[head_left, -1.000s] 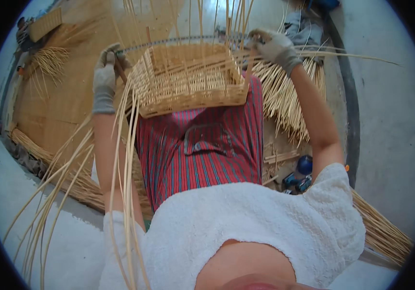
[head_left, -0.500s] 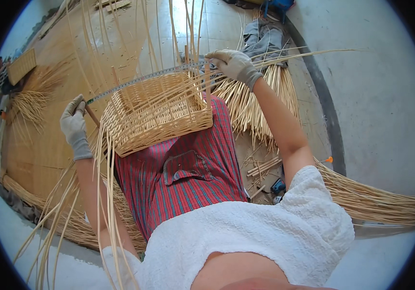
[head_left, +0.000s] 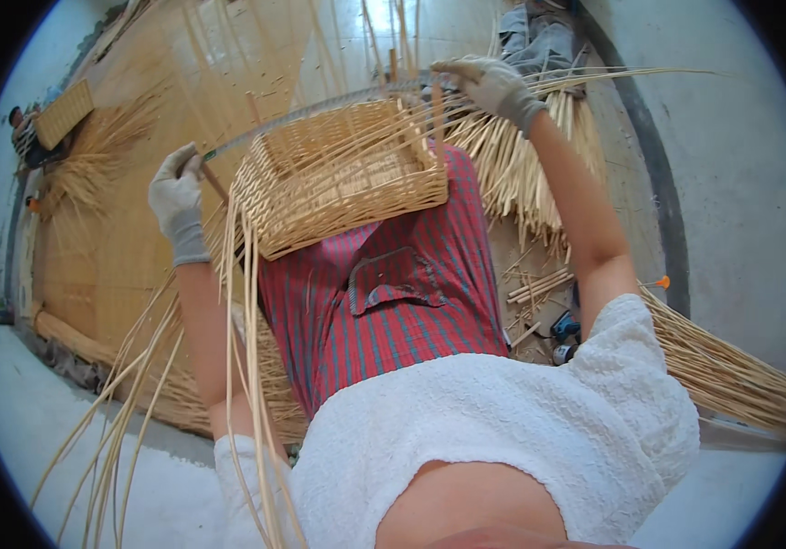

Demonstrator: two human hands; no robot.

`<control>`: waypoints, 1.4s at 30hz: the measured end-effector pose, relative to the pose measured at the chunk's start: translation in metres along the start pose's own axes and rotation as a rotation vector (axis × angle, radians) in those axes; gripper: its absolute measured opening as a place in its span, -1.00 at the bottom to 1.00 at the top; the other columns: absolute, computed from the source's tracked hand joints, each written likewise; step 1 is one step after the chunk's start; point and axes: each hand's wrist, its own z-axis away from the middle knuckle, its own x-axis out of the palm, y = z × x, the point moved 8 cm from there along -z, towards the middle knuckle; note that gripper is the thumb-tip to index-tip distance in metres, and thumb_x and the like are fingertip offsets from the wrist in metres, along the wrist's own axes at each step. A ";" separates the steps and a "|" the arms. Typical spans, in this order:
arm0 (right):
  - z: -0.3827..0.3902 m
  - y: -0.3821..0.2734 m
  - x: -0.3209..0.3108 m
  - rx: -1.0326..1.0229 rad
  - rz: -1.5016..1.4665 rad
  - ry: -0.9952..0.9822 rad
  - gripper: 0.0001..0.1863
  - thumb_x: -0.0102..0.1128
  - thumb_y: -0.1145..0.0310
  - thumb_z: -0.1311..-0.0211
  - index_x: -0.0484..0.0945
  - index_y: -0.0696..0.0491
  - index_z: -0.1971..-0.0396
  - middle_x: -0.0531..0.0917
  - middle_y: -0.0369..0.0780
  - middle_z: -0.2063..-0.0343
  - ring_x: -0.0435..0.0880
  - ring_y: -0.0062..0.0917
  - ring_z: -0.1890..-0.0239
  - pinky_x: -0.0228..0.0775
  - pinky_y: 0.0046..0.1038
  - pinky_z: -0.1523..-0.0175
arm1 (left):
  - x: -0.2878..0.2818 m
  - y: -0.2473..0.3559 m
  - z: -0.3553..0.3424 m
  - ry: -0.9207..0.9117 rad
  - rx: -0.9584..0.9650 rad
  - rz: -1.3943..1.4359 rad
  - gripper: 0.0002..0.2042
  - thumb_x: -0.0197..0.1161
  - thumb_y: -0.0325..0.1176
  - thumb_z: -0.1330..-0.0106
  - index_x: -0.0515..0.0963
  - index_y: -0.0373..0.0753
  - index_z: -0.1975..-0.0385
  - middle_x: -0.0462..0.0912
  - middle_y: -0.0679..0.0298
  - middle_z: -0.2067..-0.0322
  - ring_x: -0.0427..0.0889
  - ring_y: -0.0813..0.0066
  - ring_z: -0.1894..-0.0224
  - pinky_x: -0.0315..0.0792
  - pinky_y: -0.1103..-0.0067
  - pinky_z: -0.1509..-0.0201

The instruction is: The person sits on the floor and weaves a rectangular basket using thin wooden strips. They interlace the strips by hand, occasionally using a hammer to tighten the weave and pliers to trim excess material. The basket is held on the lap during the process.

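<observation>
A half-woven wicker basket [head_left: 347,206] rests tilted on my lap, over a red striped apron [head_left: 384,311]. Upright stakes and long loose canes stick out from its rim. Across its far side stretches a measuring tape [head_left: 320,108], held taut between my gloved hands. My left hand [head_left: 178,194] pinches one end of the tape, beside the basket's left corner. At the far right corner, my right hand [head_left: 493,87] grips the other end, next to a short wooden stake [head_left: 438,112]. Both gloves are pale grey-white.
A thick bundle of cut canes [head_left: 539,165] lies ahead on the right, partly under grey cloth [head_left: 534,41]. More long canes [head_left: 731,366] spread at the right. Short sticks [head_left: 539,286] and a blue tool [head_left: 565,324] lie by my right side. Another person [head_left: 27,133] sits far left.
The whole view has shifted, so basket, hands and lap appear further right and slightly higher. Both hands still hold the tape stretched over the basket.
</observation>
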 end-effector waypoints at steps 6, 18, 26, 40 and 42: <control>0.069 -0.151 -0.059 -0.283 0.179 0.201 -0.73 0.21 0.21 -0.32 0.69 -0.16 0.01 0.68 -0.20 0.44 0.69 -0.27 0.35 0.51 -0.23 0.27 | -0.022 0.075 0.124 0.261 0.271 0.255 -0.63 0.30 -0.47 -0.43 0.45 -0.37 -0.18 0.63 0.14 0.00 0.58 0.41 -0.05 0.49 0.52 -0.10; 0.066 -0.213 0.081 -0.262 -0.078 0.061 -0.66 0.26 0.13 -0.21 0.61 -0.07 0.06 0.63 -0.20 0.19 0.64 -0.27 0.06 0.46 -0.18 -0.05 | 0.064 0.008 0.222 -0.284 0.287 -0.376 -0.67 0.23 -0.57 -0.35 0.55 -0.27 -0.12 0.62 0.06 -0.02 0.58 0.06 -0.13 0.43 0.34 -0.28; 0.079 -0.205 0.171 0.043 -0.223 -0.295 -0.71 0.11 0.13 -0.37 0.65 -0.01 0.13 0.72 -0.13 0.30 0.71 -0.25 0.18 0.53 -0.26 0.05 | 0.097 0.050 0.127 0.125 0.347 -0.663 -0.41 0.19 -0.18 -0.46 0.27 -0.37 -0.38 0.53 -0.14 -0.17 0.45 -0.13 -0.28 0.22 0.19 -0.45; -0.171 -0.264 0.122 -0.336 -0.141 -0.005 -0.59 0.20 0.17 -0.43 0.55 0.06 -0.15 0.75 -0.16 0.15 0.71 -0.37 0.03 0.48 -0.28 -0.14 | 0.089 0.020 0.112 0.071 0.366 -0.394 -0.28 0.14 0.10 -0.45 0.28 -0.42 -0.36 0.53 -0.25 -0.10 0.49 -0.25 -0.15 0.34 0.14 -0.29; -0.186 -0.281 0.144 -0.293 0.466 -0.281 -0.71 0.21 0.23 -0.37 0.64 0.03 0.01 0.77 -0.17 0.16 0.73 -0.41 0.04 0.44 -0.26 -0.12 | 0.085 0.008 0.112 0.097 0.295 -0.397 -0.28 0.18 0.01 -0.45 0.21 -0.42 -0.40 0.53 -0.25 -0.12 0.49 -0.25 -0.16 0.36 0.16 -0.28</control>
